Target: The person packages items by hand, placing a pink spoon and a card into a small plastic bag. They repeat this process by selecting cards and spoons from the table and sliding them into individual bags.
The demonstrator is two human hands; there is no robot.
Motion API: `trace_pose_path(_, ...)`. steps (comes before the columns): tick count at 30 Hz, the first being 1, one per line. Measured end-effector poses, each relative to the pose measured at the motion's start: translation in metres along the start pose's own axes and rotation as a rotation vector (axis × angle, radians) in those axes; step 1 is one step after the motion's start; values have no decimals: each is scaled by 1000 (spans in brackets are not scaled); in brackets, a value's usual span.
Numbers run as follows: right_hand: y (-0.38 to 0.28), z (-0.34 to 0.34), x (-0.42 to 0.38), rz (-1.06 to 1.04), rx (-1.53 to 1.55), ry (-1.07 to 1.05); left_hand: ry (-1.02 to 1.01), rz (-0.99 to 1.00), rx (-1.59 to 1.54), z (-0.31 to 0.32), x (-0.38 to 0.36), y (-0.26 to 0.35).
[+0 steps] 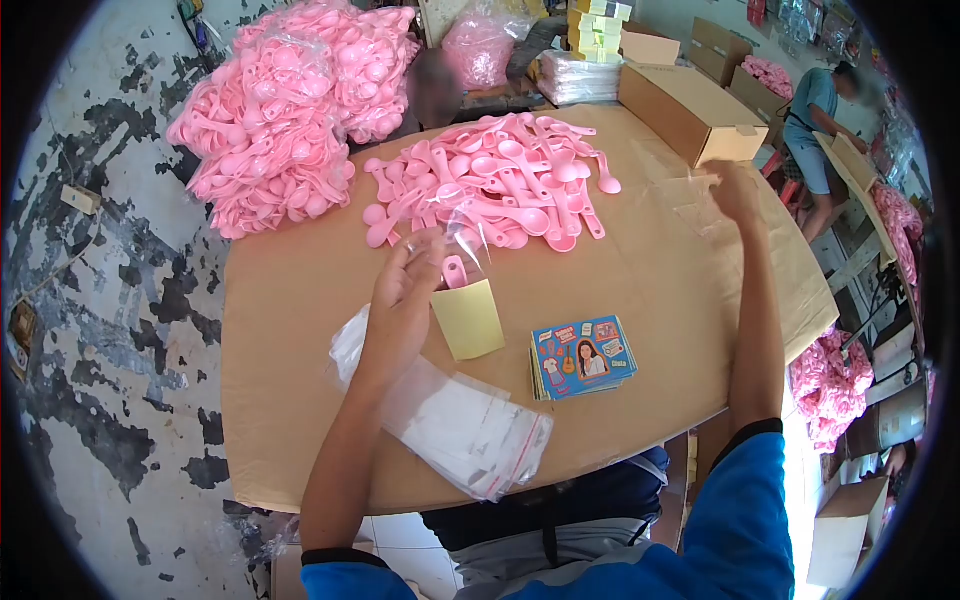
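"Firstly, where does the clear bag (474, 238) sit?"

"Left of centre, over the worktop (290, 290). A yellow card (469, 320) fills its lower part; a pink spoon (455, 272) shows above the card's top edge. Whether the bag's base touches the surface is unclear. Left hand (408, 275): fingertips pinching the plastic at the bag's upper side."

"And the right hand (735, 192)?"

"Well apart, just in front of the cardboard box (690, 110). Its fingers appear bent inward, near some clear film (692, 212); whether they grip it cannot be told."

"How is the bag best handled?"

"Probably by the plastic alone, high and near the edge, so that the card is not creased. The card leans slightly; a level hold should keep it flat and the spoon straight. A second pinch at the opposite upper corner would likely stop the thin plastic from folding."

"Which neighbours call for care?"

"Loose bags (450, 425), partly beneath the left forearm (343, 440): liable to slide if the arm drags. Printed cards (585, 358), right of the bag: slightly uneven, better squared. Heap of spoons (490, 185), far side: tangled, so a single spoon is best drawn from its rim."
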State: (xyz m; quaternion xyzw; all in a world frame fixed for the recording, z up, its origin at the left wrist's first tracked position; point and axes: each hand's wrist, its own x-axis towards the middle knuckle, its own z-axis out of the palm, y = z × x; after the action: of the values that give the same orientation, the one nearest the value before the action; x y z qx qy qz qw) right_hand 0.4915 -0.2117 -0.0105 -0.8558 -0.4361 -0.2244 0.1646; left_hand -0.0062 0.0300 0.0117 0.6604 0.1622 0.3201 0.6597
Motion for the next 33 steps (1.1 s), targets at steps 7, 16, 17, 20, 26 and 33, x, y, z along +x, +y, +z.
trace_pose_path(7, -132, -66, -4, 45, 749, 292, -41, -132, -64, -6, -2, 0)
trace_pose_path(16, -336, -61, -78, -283, 1196, -580, -93, 60, 31, 9, -7, 4)
trace_pose_path(17, -337, -55, -79, -258, 1276, -557, -91, 70, 42, 8, -8, 3)
trace_pose_path(20, -338, -52, -80, -201, 1429, -503, -97, -52, -59, 10, -11, 6)
trace_pose_path(26, -336, -56, -79, -411, 1350, -401, -96, 127, 36, 17, -14, 4)
trace_pose_path(33, -333, -62, -76, -147, 1440, -474, -116, 69, 82, 10, -14, 6)
